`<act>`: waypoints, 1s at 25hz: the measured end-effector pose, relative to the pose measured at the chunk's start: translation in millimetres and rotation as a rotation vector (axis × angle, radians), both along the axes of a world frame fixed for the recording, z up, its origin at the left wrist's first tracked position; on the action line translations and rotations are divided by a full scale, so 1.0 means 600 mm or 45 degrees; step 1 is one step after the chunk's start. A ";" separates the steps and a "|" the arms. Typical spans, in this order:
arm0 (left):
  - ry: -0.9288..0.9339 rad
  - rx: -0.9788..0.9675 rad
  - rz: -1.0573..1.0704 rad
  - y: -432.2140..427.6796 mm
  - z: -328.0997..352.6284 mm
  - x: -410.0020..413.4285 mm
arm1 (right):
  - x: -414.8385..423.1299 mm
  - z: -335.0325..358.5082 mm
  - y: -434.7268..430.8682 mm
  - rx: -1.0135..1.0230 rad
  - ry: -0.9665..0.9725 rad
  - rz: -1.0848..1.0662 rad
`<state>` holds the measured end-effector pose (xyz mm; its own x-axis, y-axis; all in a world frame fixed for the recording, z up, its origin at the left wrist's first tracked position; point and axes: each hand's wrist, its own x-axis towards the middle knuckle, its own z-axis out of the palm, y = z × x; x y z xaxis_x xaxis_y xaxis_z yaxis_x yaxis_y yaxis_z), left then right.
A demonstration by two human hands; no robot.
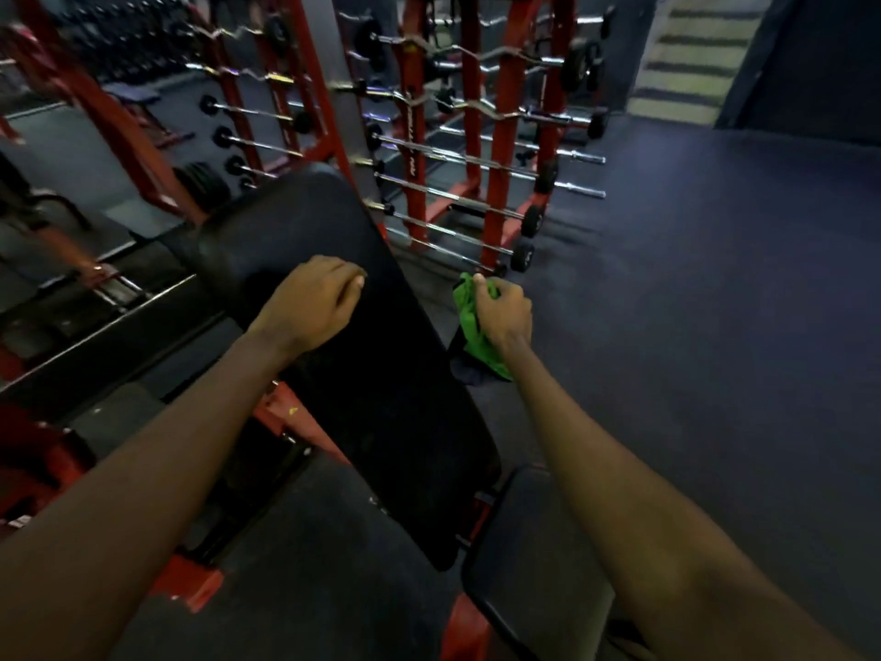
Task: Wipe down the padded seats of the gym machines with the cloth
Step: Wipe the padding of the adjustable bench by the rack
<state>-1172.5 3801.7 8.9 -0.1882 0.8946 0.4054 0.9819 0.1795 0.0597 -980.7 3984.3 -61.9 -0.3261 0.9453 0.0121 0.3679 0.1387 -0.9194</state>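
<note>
- At the far left a red machine frame [109,112] slants up out of view, blurred and dim.
- The left hand [310,307] rests on the upper part of the long black backrest pad [381,398], palm down. Its fingers are loosely bent and lie close together, with the tips touching the vinyl; it holds nothing.
- The backrest pad runs at a slant from the top centre down toward the lower middle. Its lower end meets a smaller dark seat pad [524,541] at the bottom right.
- The green cloth [469,322] is bunched up just off the pad's right edge, clear of the padding — it hangs over the floor, not on any seat.
- The right hand [505,312] grips the cloth, fingers curled tight round the top of the bundle, with the rest trailing below the wrist.
- Behind both hands stands a red barbell rack [496,136] with chrome bars stacked in rows.
- Dark rubber floor [715,302] spreads out to the right.
- Pale stairs [691,54] rise in the top right corner.
</note>
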 end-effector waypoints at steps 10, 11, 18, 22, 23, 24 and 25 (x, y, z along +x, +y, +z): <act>0.011 0.229 0.216 -0.191 0.130 -0.076 | -0.115 0.177 -0.101 0.269 0.203 0.088; 0.024 0.256 0.246 -0.216 0.135 -0.083 | -0.130 0.191 -0.115 0.300 0.208 0.107; 0.086 0.283 0.596 -0.455 0.138 -0.128 | -0.236 0.255 -0.291 0.509 0.299 0.371; 0.097 0.266 0.838 -0.601 0.151 -0.116 | -0.296 0.265 -0.421 0.528 0.370 0.586; 0.102 0.263 0.896 -0.643 0.152 -0.111 | -0.314 0.265 -0.461 0.535 0.384 0.641; 0.103 0.259 0.954 -0.686 0.152 -0.104 | -0.330 0.264 -0.504 0.550 0.403 0.702; 0.104 0.254 1.019 -0.729 0.152 -0.094 | -0.344 0.262 -0.547 0.557 0.415 0.764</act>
<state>-1229.2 3364.5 100.3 -0.7005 0.4126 0.5822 0.5644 0.8197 0.0982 -1187.3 3656.2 95.1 -0.6923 0.4980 0.5222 -0.1606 0.5991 -0.7844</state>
